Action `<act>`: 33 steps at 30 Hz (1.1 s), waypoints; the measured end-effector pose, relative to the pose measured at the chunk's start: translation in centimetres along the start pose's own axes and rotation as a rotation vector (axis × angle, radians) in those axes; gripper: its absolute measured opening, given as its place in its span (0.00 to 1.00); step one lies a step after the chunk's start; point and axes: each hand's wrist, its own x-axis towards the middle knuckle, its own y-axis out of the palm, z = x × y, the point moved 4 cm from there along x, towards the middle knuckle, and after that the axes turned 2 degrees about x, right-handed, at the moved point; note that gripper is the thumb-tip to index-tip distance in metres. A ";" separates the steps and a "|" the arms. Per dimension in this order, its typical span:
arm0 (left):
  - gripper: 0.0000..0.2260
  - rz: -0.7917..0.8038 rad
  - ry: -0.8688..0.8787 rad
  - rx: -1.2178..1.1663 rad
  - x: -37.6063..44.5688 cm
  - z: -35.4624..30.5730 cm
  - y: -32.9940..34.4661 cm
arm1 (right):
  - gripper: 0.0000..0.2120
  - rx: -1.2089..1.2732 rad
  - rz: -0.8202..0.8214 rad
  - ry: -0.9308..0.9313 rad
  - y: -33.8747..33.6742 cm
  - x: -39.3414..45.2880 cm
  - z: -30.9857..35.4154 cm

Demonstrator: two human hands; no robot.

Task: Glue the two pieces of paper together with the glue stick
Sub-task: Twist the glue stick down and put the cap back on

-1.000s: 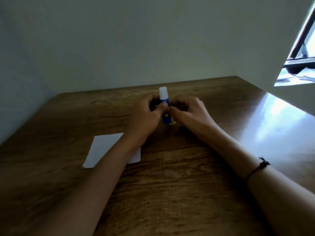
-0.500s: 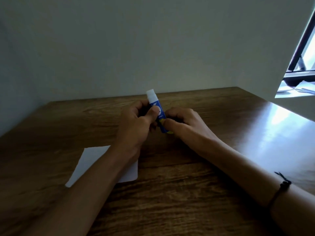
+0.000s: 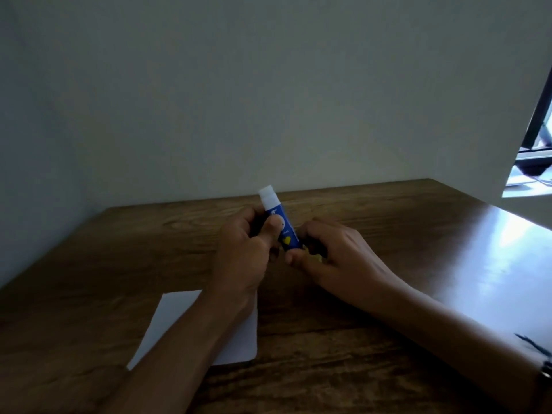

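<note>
- Paper [image 3: 239,339], far left and nearest the camera: a white, thin, matte sheet with rounded corners is lying flat on the wooden table [image 3: 119,252]. The left forearm is crossing over it and hiding its middle. Only one sheet is making itself out; whether a second lies under it I cannot tell.
- Left hand [image 3: 242,252]: curled closed around the upper half of the glue stick [image 3: 282,224], thumb pressing across the front of the barrel, other fingers wrapping behind.
- Glue stick, centre: a smooth blue plastic cylinder with a yellow heart mark. Its long axis is running near upright, leaning up and to the left, white end uppermost and pointing away from the paper. Whether that white end is a cap or bare glue I cannot tell.
- Right hand [image 3: 334,252]: pinching closed on the lower end of the stick, fingertips meeting the left hand's just beside the base; a bit of yellow is showing under the fingers.
- Judgement: the stick is being readied, probably twisted at the base. The paper is lying toward the camera and left, nearer the left hand, so the white end is needing to tip down that way.
- Table: dark grained wood, glossy, glaring at right.
</note>
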 end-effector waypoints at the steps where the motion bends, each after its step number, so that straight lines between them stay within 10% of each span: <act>1: 0.09 -0.003 -0.011 -0.020 0.1 0.1 0.0 | 0.07 0.001 0.005 -0.014 -0.1 0.0 0.2; 18: 0.09 0.018 0.065 -0.016 0.4 -0.4 -0.4 | 0.04 0.014 0.022 0.051 -0.6 0.2 1.2; 33: 0.10 0.075 0.093 -0.048 -0.1 -1.5 0.0 | 0.04 0.506 0.081 0.318 -0.9 -0.1 1.1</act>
